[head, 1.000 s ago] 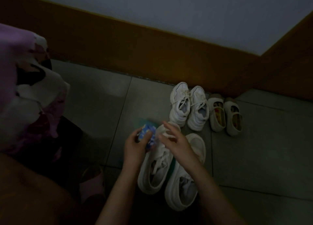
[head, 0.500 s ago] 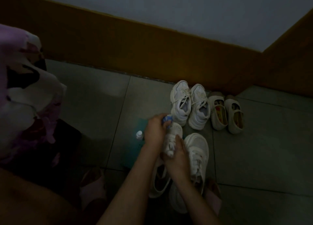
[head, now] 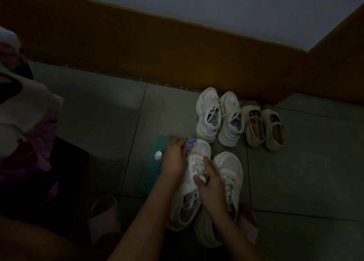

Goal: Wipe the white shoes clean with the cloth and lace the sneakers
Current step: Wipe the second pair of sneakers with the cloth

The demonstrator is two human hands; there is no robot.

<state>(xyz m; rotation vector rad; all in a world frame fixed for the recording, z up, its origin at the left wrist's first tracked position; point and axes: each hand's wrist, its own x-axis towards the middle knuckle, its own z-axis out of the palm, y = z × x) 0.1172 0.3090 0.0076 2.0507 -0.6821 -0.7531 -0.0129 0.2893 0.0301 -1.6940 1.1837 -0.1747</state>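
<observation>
Two hands on one white sneaker (head: pixel 200 150): left hand (head: pixel 174 159) pinches a blue cloth (head: pixel 190 142) at its toe, right hand (head: pixel 209 185) grips its middle.

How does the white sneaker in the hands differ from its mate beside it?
The right hand grips the held sneaker at its laces; the mate lies ungripped on the floor. The left hand presses a blue cloth on the held sneaker's toe; the mate's toe is bare. Both are white and laced.

Cloth (head: pixel 190 143) against held white shoe (head: pixel 197 162)
</observation>
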